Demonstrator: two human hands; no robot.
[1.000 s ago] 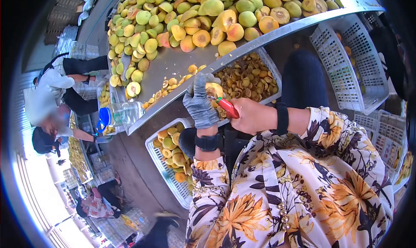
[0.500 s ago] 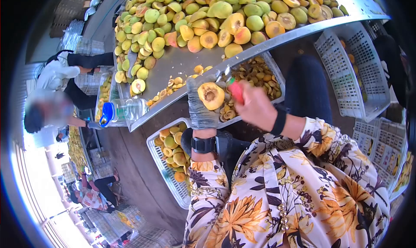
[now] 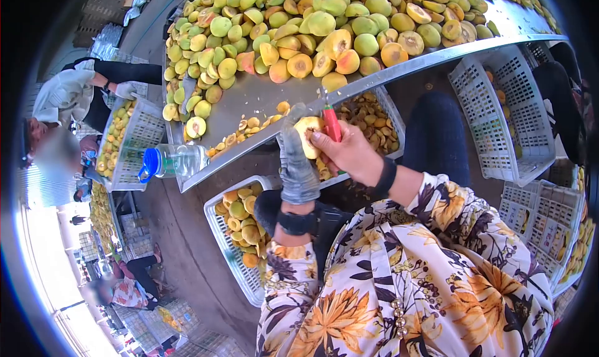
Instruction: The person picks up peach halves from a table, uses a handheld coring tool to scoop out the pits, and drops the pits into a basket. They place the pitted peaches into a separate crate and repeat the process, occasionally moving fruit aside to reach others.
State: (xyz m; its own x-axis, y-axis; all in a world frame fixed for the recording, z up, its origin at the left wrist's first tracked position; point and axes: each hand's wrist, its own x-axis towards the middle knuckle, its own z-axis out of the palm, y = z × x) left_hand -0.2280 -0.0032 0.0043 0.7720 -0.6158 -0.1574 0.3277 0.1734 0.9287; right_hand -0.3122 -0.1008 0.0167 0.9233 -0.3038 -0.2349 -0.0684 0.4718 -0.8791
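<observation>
The fruit half (image 3: 307, 137) was what I watched first: it sat just off the near edge of the metal table (image 3: 249, 92), held up over my lap, cut face turned to the right. Its centre showed a dark, rough hollow, so I judged this piece part-worked; whether any stone was left in there I could not tell. Around it, the job looked well under way but far from finished. Brown and yellow scraps (image 3: 371, 117) filled much of a crate under the table edge, and the near-left white basket (image 3: 246, 286) held a good load of fruit pieces, while a big heap of halved fruit (image 3: 321, 23) covered the far part of the table.

My left hand (image 3: 298, 166), gloved in grey, came up from the near side, palm turned right, fingers raised and partly curled to support the half. My right hand (image 3: 354, 154), bare, reached in from the right with its fingers closed round a red-handled tool (image 3: 332, 125), the thumb laid against the fruit; the tool's metal end pointed away from me, clear of the flesh. Out left, a bottle (image 3: 181, 160) lay by the table corner, and beyond it a co-worker (image 3: 65, 101) had a gloved hand at another crate (image 3: 145, 132)
</observation>
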